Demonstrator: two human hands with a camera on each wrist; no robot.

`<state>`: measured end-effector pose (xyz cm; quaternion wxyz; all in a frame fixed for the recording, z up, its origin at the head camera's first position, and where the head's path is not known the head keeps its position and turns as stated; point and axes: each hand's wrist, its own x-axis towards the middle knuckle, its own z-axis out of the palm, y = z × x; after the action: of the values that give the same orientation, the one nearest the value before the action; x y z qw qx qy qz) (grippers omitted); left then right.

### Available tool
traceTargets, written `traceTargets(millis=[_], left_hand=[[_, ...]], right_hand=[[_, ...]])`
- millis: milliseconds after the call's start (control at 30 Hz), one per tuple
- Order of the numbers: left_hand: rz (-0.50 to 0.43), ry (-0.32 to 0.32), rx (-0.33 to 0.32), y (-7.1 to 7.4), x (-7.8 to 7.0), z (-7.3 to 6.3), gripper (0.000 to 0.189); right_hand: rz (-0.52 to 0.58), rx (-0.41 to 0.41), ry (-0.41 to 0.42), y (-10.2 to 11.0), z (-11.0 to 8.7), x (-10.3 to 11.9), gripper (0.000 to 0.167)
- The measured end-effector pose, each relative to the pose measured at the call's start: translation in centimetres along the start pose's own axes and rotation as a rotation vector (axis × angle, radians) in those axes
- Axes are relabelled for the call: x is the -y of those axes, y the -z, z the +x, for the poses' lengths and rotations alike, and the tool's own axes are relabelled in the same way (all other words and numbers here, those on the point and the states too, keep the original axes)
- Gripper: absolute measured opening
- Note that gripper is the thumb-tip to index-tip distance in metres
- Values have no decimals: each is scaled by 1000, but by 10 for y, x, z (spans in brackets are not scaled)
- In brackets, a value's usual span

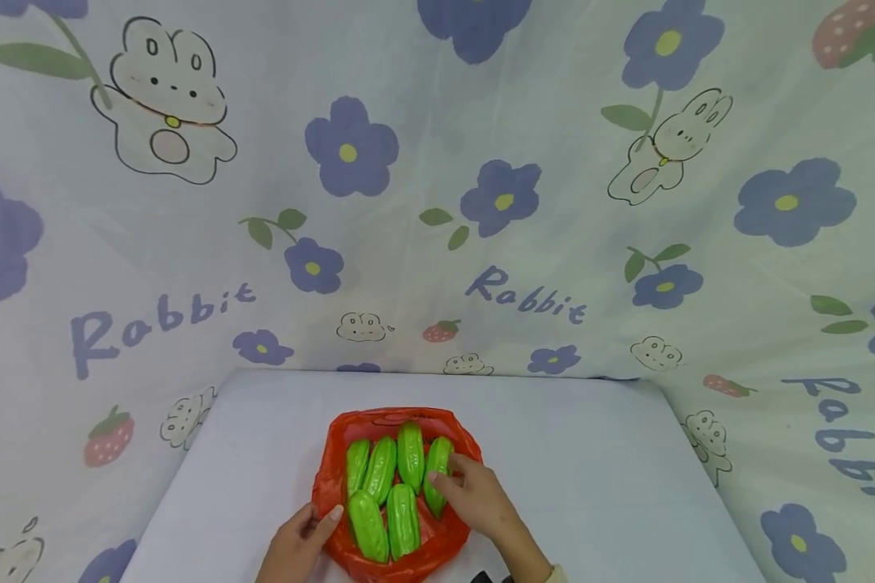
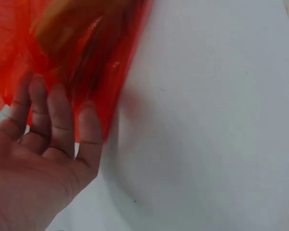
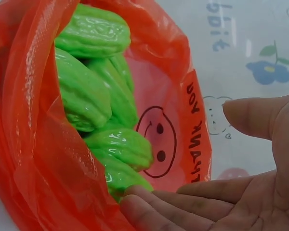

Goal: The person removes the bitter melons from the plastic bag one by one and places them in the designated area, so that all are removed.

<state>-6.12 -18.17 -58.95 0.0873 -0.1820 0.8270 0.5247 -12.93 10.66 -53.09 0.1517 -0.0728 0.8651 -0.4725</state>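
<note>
Several glossy green ridged gourds, cucumber-shaped, lie in a red plastic bag (image 1: 322, 486) that stands with its mouth open. My left hand (image 1: 302, 541) is at the bag's near left side, thumb over the rim and fingers against the outside, as the left wrist view shows those fingers (image 2: 61, 120) on the red film. Over the bag's right side reaches my right hand (image 1: 474, 494), beside the rightmost gourd (image 1: 436, 494). In the right wrist view, its fingertips (image 3: 139, 202) overlap the lowest gourd (image 3: 120, 175), while the thumb (image 3: 248, 115) stands well apart from the fingers.
The bag rests on a white-covered table (image 1: 591, 470). A patterned curtain (image 1: 408, 227) with rabbits and flowers rises behind and at the sides. Close to the right wrist, a small dark object (image 1: 483, 577) shows at the bottom edge. A smiling face (image 3: 159, 144) is printed on the bag.
</note>
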Motion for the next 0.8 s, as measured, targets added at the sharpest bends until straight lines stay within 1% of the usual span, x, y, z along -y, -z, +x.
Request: traceTargets(millis=[100, 233, 433, 600, 700, 800], left_hand=[[-8, 25, 26, 0, 5, 2, 60], [-32, 11, 9, 1, 7, 2, 52], [-73, -33, -14, 0, 4, 0, 45], [-108, -38, -7, 0, 2, -1, 44], [-126, -40, -4, 1, 1, -3, 42], [-142, -43, -6, -1, -1, -3, 41]], right_hand=[[-9, -2, -9, 0, 1, -1, 75], [-7, -11, -17, 0, 2, -3, 72], [-48, -29, 16, -2, 5, -5, 60], [-81, -42, 39, -6, 9, -8, 50], [-91, -48, 49, -11, 12, -11, 48], [-107, -63, 60, -14, 17, -15, 47]])
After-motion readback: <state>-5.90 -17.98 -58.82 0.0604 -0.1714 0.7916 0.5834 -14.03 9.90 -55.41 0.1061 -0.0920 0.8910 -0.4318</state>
